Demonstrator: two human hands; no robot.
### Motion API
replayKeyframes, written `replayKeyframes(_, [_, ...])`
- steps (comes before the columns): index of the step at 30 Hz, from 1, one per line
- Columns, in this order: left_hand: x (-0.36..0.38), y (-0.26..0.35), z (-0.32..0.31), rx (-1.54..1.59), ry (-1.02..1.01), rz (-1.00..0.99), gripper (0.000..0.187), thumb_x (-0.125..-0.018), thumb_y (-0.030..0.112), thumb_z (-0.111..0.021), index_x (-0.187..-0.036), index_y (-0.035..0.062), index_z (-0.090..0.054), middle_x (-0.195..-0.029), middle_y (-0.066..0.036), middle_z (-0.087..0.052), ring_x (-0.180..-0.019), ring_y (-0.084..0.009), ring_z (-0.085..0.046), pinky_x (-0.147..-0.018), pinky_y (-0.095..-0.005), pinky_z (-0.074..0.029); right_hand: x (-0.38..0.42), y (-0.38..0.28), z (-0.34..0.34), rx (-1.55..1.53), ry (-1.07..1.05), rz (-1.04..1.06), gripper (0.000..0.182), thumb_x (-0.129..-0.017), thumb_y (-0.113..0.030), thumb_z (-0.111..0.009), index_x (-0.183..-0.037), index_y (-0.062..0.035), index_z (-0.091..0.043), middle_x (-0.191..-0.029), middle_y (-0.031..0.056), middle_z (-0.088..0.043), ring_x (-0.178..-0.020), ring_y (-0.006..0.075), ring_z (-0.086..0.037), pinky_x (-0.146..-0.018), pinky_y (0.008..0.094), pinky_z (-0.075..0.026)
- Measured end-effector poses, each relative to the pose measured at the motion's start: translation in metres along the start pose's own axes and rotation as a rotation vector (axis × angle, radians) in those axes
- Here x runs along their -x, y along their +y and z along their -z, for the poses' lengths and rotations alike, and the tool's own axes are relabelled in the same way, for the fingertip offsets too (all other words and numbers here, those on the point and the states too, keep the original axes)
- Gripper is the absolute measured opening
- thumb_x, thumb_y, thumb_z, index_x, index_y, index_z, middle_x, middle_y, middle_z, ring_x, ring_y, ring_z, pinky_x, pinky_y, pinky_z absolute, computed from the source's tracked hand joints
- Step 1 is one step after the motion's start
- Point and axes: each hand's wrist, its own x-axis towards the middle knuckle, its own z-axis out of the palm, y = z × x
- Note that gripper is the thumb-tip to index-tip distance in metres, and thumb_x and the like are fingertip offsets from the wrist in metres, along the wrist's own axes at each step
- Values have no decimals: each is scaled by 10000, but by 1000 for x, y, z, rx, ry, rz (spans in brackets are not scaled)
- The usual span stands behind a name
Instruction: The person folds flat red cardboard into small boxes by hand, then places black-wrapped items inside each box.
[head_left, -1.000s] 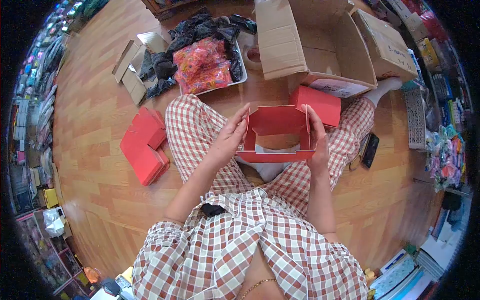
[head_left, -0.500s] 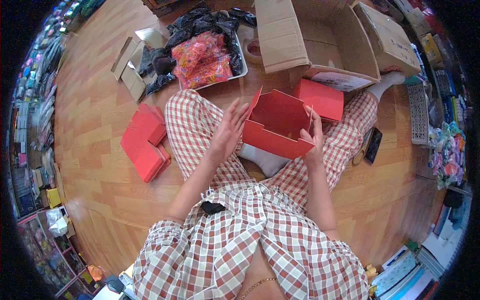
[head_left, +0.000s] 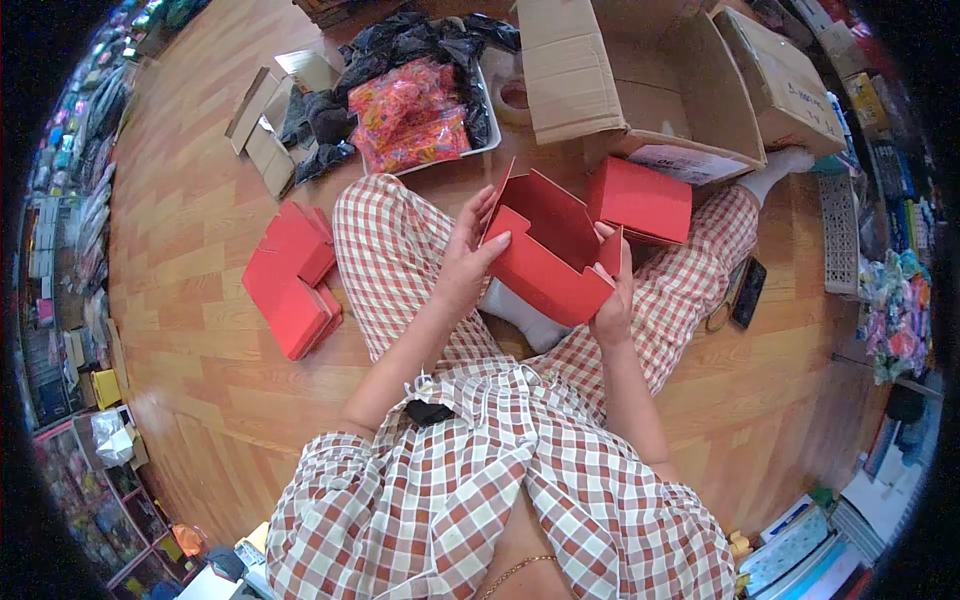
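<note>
Between my two hands a red cardboard box (head_left: 548, 272) is held up above my crossed legs, its open side facing up and its flaps standing. My left hand (head_left: 470, 248) grips the left end, with the thumb on the near wall and the fingers behind the side flap. At the right end, my right hand (head_left: 612, 290) has its fingers around the side flap and corner. Just beyond it, a second red box (head_left: 641, 200) sits closed by my right shin. Flat folded red boxes (head_left: 290, 283) lie stacked on the floor to the left of my knee.
A white tray (head_left: 494, 125) ahead holds black plastic and a bag of colourful pieces (head_left: 410, 115). Large open cardboard carton (head_left: 570, 85) stands ahead right, beside another carton (head_left: 778, 85). A roll of tape (head_left: 513, 94) lies between. A phone (head_left: 748, 293) rests on the right floor.
My left hand has closed from a flat palm onto the red box's left end, thumb over the near wall. The box has tilted, its right end lower and its near wall showing more.
</note>
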Motion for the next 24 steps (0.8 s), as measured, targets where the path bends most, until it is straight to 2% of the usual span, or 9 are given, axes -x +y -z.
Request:
replayKeyframes(3, [2,2,-2,-82,0,-24,661,-838,14,-544,-1425,50,-243,-1441,-129,-320,-1323,-206,-320,-1090,-325,-250,3,4,0,29,-22,17,509,-852,-113,-494,-1331,-6,-359,-1325,116,-433,-1259,221,-390,-1068,347,-263])
replayKeyframes(5, [1,1,1,-130,-36,22,692,-828,6,-544,-1447,111,-251,-1412,-82,-361,-1260,-178,-389,-1061,-308,-289,5,6,1,31,-28,23,509,-855,-114,-493,-1333,-6,-356,-1323,119,-436,-1251,221,-399,-1064,345,-270])
replayKeyframes(12, [0,-16,12,-405,-66,-50,692,-831,-34,-501,-1454,113,-236,-1456,-78,-305,-1308,-191,-337,-1085,-309,-248,11,19,7,-93,-20,-22,467,-941,-201,-409,-1359,-13,-319,-1323,132,-431,-1235,213,-411,-1033,350,-318])
replayKeyframes(14, [2,-17,13,-485,-96,-123,659,-821,-17,-521,-1429,114,-302,-1414,-139,-322,-1327,-242,-302,-1090,-332,-240,14,22,10,-130,-15,-32,468,-956,-226,-385,-1365,-13,-308,-1330,135,-423,-1240,214,-403,-1029,353,-323])
replayKeyframes(17, [8,-17,15,-689,-113,-188,633,-823,-26,-483,-1421,116,-334,-1405,-113,-356,-1305,-221,-331,-1091,-330,-222,19,23,13,-114,50,-50,476,-965,-251,-359,-1372,-13,-294,-1347,143,-399,-1254,222,-382,-1037,363,-311])
replayKeyframes(19, [11,-20,16,-715,-98,-200,601,-828,-19,-482,-1401,127,-375,-1388,-123,-366,-1300,-234,-334,-1087,-336,-226,19,28,20,134,21,58,484,-968,-273,-357,-1371,-11,-296,-1358,149,-381,-1265,231,-365,-1046,377,-297])
replayKeyframes(20, [12,-22,16,-741,-84,-214,572,-832,-12,-481,-1381,137,-416,-1372,-133,-376,-1295,-246,-338,-1083,-342,-230,21,31,22,133,21,56,484,-968,-273,-357,-1371,-11,-296,-1358,149,-381,-1265,231,-365,-1046,377,-297])
replayKeyframes(22, [12,-25,19,-723,-94,-200,568,-835,-22,-484,-1367,173,-439,-1376,-164,-354,-1304,-282,-325,-1082,-356,-234,22,30,20,196,34,96,578,-956,-395,-377,-1366,3,-297,-1322,144,-414,-1202,220,-424,-1020,366,-329])
replayKeyframes(24, [13,-26,19,-705,-103,-186,569,-838,-31,-487,-1353,209,-462,-1381,-195,-332,-1313,-318,-311,-1081,-369,-238,25,32,21,174,30,82,551,-959,-364,-378,-1368,-4,-297,-1337,151,-398,-1231,235,-397,-1037,377,-306])
